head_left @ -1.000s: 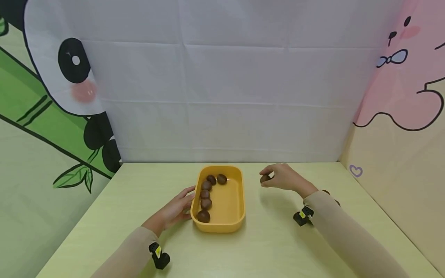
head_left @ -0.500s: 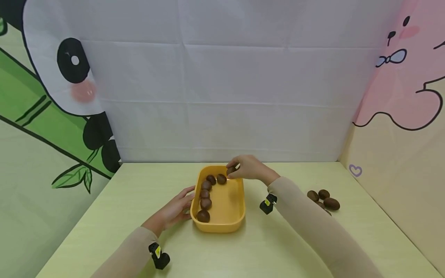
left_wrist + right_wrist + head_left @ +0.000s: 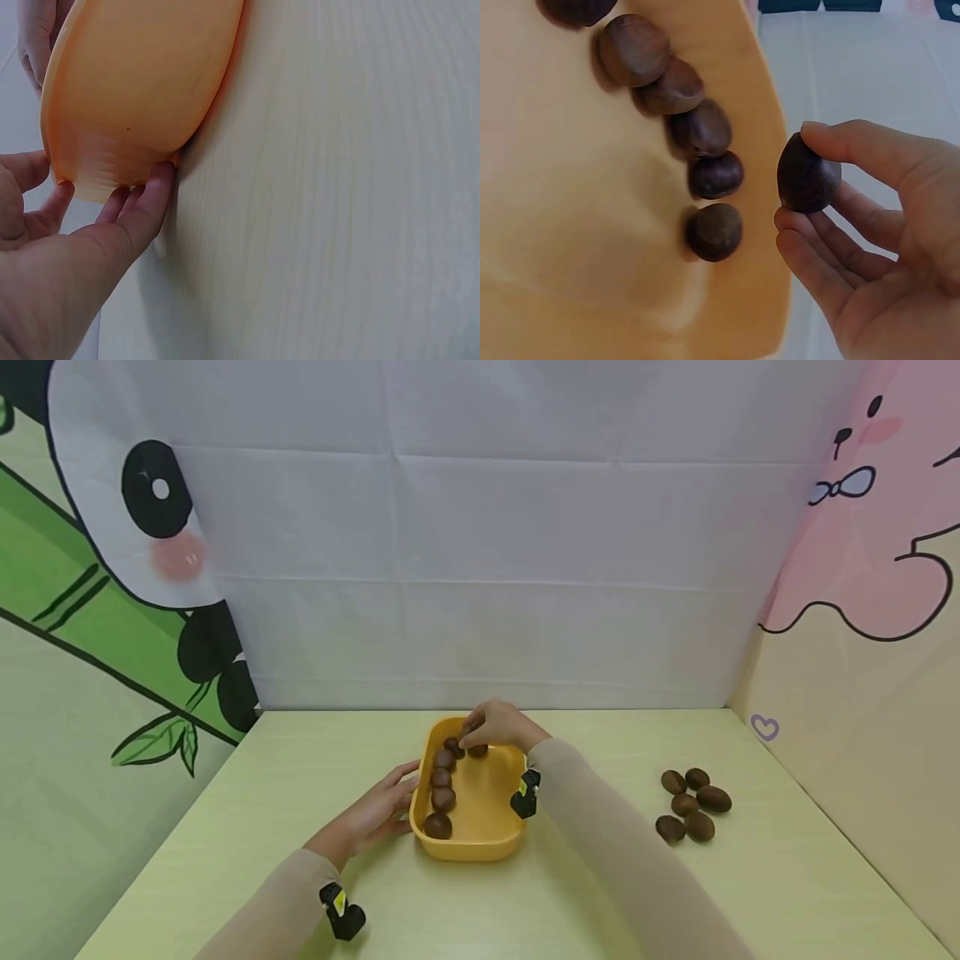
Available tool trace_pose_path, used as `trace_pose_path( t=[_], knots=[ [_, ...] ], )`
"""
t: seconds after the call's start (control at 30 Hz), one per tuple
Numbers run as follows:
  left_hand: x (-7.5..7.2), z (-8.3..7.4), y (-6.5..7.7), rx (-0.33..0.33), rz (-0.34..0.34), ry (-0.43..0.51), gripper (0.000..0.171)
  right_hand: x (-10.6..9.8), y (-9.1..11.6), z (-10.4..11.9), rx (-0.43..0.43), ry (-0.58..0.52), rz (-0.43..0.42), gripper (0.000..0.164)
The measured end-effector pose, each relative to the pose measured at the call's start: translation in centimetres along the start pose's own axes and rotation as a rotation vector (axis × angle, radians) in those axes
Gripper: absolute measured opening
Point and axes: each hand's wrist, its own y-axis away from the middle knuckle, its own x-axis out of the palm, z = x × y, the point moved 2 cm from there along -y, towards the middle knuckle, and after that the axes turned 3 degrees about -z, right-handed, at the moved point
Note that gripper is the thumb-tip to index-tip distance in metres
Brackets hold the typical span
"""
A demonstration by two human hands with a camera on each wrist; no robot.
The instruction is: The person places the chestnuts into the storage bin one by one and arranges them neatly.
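A yellow-orange plastic box [image 3: 491, 806] stands on the table, with several brown chestnuts [image 3: 443, 799] lined along its left side and far end. My left hand [image 3: 377, 814] rests against the box's left side; in the left wrist view its fairly straight fingers touch the outer wall [image 3: 142, 90]. Over the far end of the box is my right hand [image 3: 504, 728]. In the right wrist view it pinches a dark chestnut [image 3: 808, 176] between thumb and fingertips, above the box's rim and beside the chestnuts [image 3: 714, 232] lying inside.
Several more chestnuts [image 3: 685, 804] lie in a loose group on the table to the right. A pale cloth backdrop [image 3: 495, 585] hangs along the table's far edge, and printed walls flank both sides.
My right hand has carried the chestnut leftward from the table's right part to above the far end of the box, uncovering the group on the right. My left hand has stayed put.
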Motion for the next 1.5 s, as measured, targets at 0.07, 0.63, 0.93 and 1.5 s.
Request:
trace_pose_path(
  t=[0.07, 0.63, 0.93, 1.5],
  knots=[
    [0.0, 0.0, 0.0, -0.002, -0.005, -0.001, 0.06, 0.6, -0.3, -0.3, 0.033, -0.015, 0.002, 0.041],
    [0.1, 0.0, -0.1, 0.013, -0.018, -0.006, 0.058, 3.2, -0.8, -1.8, 0.185, 0.033, -0.058, 0.02],
    [0.0, 0.1, 0.1, 0.017, -0.011, -0.012, 0.059, 4.0, -1.3, -2.3, 0.195, 0.122, -0.053, 0.014],
    [0.0, 0.1, -0.1, 0.007, -0.014, -0.021, 0.06, 3.7, -1.0, -2.5, 0.224, 0.169, -0.06, 0.026]
  ],
)
